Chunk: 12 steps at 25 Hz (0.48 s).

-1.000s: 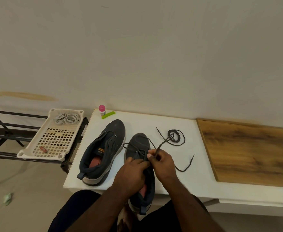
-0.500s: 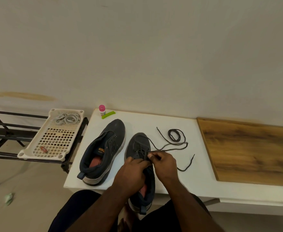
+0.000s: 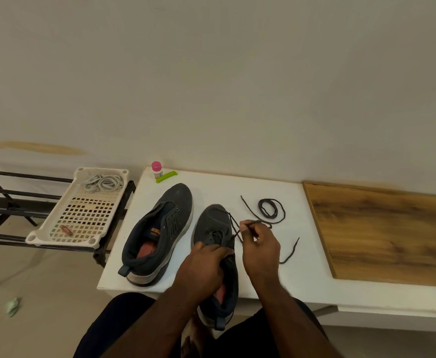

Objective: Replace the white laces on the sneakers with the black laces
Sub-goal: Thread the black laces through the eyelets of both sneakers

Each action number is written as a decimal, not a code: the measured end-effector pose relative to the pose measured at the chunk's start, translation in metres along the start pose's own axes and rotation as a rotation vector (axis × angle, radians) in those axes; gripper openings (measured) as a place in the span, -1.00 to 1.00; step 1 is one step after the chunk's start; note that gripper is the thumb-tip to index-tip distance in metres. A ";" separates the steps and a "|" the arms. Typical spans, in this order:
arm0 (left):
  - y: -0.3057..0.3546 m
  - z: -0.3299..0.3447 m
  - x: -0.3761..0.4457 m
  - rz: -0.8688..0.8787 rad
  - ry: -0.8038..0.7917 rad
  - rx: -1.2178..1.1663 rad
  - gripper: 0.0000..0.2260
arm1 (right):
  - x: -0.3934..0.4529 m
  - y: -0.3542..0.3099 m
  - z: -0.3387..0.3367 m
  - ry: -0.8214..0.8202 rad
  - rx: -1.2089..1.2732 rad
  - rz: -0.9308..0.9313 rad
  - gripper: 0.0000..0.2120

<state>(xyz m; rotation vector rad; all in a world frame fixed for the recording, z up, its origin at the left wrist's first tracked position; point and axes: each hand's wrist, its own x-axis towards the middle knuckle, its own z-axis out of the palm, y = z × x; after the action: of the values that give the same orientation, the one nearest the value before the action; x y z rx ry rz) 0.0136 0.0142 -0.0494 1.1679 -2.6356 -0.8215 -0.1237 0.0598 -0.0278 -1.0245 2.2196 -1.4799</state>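
Lacing near shoe [image 3: 213,223] on white table [image 3: 302,267].
Left hand [image 3: 201,267] grips shoe's tongue area; right hand [image 3: 259,244] pinches black lace [image 3: 272,214], coil lying far right.

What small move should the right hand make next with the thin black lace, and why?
Probably keep pulling: the right hand pinches the thin black lace, already threaded in the dark grey sneaker that the left hand steadies, and slack lies on the white table.
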 end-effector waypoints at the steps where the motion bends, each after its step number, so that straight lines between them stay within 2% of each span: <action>1: 0.000 0.000 0.000 0.001 0.002 0.002 -0.56 | -0.002 0.000 -0.002 0.004 0.052 0.007 -0.91; 5: 0.001 0.000 -0.001 0.003 -0.007 0.010 -0.56 | -0.007 0.001 0.001 -0.144 0.128 0.109 -0.94; 10: 0.001 -0.001 0.001 -0.010 0.001 0.015 -0.59 | -0.011 -0.011 -0.008 0.017 0.332 0.060 -0.94; 12: 0.002 -0.002 0.000 -0.012 -0.006 0.008 -0.60 | -0.021 -0.007 -0.014 0.029 0.363 0.149 -0.94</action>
<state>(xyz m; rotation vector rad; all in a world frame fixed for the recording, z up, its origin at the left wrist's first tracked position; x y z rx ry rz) 0.0128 0.0141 -0.0466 1.1856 -2.6418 -0.8190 -0.1140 0.0821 -0.0189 -0.7108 1.8983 -1.7502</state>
